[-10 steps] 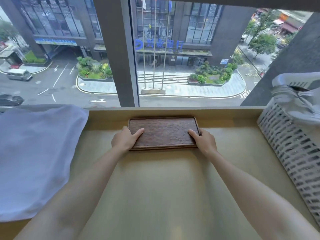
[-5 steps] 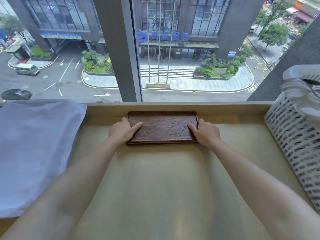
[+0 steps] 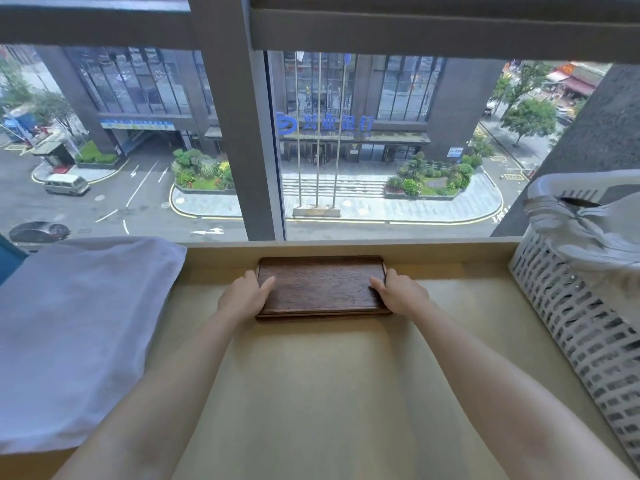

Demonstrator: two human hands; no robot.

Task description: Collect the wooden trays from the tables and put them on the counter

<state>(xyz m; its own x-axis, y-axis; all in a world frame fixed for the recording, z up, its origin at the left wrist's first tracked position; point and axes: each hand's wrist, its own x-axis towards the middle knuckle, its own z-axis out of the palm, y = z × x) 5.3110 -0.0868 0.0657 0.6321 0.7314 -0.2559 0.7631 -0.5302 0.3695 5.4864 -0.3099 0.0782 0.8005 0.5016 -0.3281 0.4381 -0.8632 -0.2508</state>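
Note:
A dark wooden tray [image 3: 320, 285] lies flat on a pale beige surface [image 3: 311, 382] by the window, close to the raised back ledge. My left hand [image 3: 242, 297] grips the tray's left short edge, thumb on top. At the tray's right short edge my right hand [image 3: 398, 292] holds on the same way. Both arms stretch forward from the bottom of the view.
A white pillow [image 3: 76, 334] covers the left part of the surface. A white slotted laundry basket [image 3: 581, 327] with cloth draped over its rim stands at the right. A window with a thick grey frame post [image 3: 239, 133] rises straight behind the ledge.
The tray, held by both hands, has shifted a little farther back toward the window ledge. My view has tilted upward, showing more of the window frame.

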